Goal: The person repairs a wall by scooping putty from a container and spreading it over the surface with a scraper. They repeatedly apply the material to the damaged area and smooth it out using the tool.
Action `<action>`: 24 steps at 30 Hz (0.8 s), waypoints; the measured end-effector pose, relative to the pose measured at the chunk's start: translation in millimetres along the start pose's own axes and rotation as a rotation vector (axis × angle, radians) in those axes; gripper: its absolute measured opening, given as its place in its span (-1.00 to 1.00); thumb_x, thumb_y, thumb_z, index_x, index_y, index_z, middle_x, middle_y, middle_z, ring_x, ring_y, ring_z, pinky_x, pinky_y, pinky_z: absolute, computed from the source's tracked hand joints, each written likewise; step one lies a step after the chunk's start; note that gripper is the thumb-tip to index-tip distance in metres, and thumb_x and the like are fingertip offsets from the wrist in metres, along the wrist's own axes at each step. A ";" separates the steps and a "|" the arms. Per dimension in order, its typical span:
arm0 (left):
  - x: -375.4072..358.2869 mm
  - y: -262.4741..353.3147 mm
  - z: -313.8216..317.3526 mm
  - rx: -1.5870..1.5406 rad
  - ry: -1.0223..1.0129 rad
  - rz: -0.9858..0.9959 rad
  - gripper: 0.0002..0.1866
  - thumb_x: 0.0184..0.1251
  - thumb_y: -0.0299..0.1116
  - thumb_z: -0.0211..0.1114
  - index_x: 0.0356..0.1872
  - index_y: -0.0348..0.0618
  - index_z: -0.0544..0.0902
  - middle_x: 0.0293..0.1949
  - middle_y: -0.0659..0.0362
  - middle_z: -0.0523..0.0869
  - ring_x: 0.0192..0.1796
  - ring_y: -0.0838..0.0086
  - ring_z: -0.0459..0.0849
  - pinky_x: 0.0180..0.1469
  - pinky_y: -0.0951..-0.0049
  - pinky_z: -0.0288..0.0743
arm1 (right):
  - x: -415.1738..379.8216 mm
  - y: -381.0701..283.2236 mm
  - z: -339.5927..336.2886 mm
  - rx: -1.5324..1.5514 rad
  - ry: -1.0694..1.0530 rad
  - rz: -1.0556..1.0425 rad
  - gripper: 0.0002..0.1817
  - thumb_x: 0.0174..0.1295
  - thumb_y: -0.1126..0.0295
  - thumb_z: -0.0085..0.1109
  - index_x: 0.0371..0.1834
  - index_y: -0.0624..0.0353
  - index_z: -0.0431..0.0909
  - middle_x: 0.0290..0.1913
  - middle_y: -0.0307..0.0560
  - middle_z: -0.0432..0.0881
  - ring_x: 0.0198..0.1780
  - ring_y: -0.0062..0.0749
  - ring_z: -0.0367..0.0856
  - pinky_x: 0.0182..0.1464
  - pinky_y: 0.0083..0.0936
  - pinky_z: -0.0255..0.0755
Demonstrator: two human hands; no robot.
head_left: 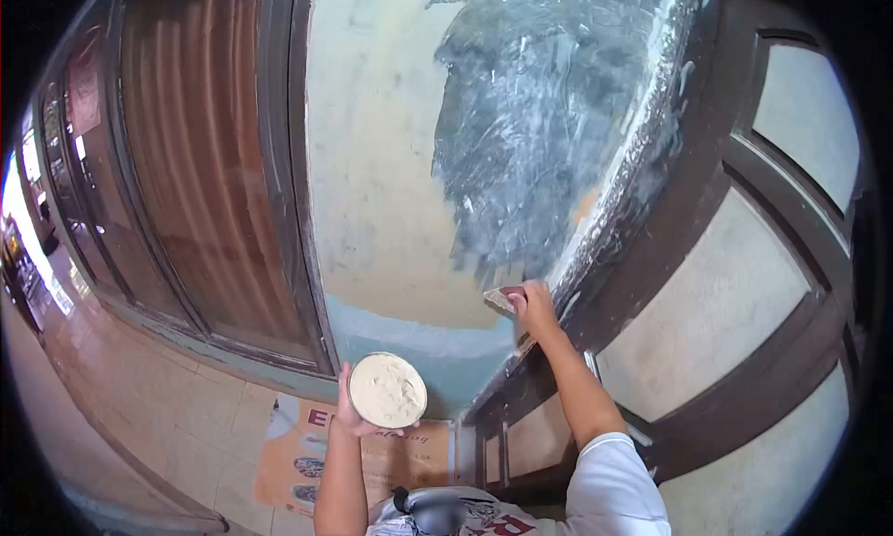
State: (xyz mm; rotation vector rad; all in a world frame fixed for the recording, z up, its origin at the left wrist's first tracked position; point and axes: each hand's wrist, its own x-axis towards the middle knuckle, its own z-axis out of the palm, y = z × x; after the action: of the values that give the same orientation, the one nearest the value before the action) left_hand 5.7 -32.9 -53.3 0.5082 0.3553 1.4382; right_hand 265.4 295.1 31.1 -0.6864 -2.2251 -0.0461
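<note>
My left hand [347, 411] supports a round tub [352, 401] from below and the side, its fingers curled around the base. Thick cream-coloured putty [388, 387] with a lumpy surface fills the tub. Out to the right, my right hand [534, 311] grips a putty knife [502, 299], its blade at the wall [381, 164]. Cream paste shows on the blade. Above the knife lies a dark grey patch [530, 145] with whitish streaks. Cream coating covers the wall left of the patch, and a pale blue band [400, 336] runs beneath.
A dark wooden door [693, 313] with pale panels stands close on my right. To the left is a dark-framed window [195, 164] with a brown curtain behind it. A printed orange banner [293, 452] lies on the tiled floor [177, 415] below my hands.
</note>
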 end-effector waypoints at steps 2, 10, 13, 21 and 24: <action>5.3 -9.3 -2.2 -0.245 -0.143 -0.025 0.14 0.18 0.73 -0.25 0.57 0.05 0.24 0.36 -0.28 0.49 0.08 -0.60 0.60 -0.30 -0.32 0.73 | 7.2 8.1 9.9 0.012 -0.062 0.011 -0.83 0.33 0.36 0.24 -0.16 0.23 0.56 -0.17 0.17 0.56 -0.05 0.22 0.46 0.03 0.01 0.35; 10.1 -37.9 16.9 -0.487 0.002 0.117 0.12 0.21 0.70 -0.20 0.58 0.04 0.20 0.38 -0.29 0.46 0.07 -0.63 0.59 -0.33 -0.33 0.73 | 21.2 27.1 21.7 -0.050 -0.009 -0.107 -0.79 0.29 0.34 0.26 -0.19 0.26 0.54 -0.14 0.16 0.54 -0.05 0.21 0.44 0.04 0.03 0.34; 11.1 -42.2 10.4 -0.497 -0.042 0.134 0.12 0.20 0.71 -0.19 0.57 0.03 0.22 0.37 -0.29 0.47 0.05 -0.61 0.61 -0.36 -0.27 0.72 | 16.5 22.8 26.8 -0.057 -0.034 -0.186 -0.78 0.29 0.33 0.28 -0.17 0.25 0.55 -0.14 0.14 0.55 -0.05 0.19 0.45 0.01 0.02 0.33; 10.5 -14.5 11.7 -0.608 0.061 0.115 0.11 0.20 0.69 -0.16 0.57 0.05 0.23 0.37 -0.29 0.46 0.05 -0.62 0.59 -0.35 -0.33 0.71 | 19.3 28.7 24.3 -0.051 0.081 -0.173 -0.81 0.30 0.34 0.27 -0.17 0.22 0.55 -0.17 0.13 0.54 -0.07 0.16 0.45 -0.02 0.02 0.32; 5.8 -7.0 8.3 -0.394 -0.136 0.131 0.02 0.35 0.59 -0.20 0.51 -0.09 0.37 0.44 -0.12 0.48 0.28 -0.20 0.62 0.07 -0.31 0.66 | 10.2 19.5 32.3 -0.110 -0.102 -0.166 -0.79 0.33 0.31 0.25 -0.15 0.22 0.56 -0.13 0.13 0.53 -0.02 0.15 0.45 0.01 0.00 0.34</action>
State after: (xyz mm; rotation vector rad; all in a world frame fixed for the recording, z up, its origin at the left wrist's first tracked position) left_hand 16.5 -28.6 -49.7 0.3088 -0.0735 1.5430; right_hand 247.4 324.4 12.5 -0.5724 -2.3873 -0.2223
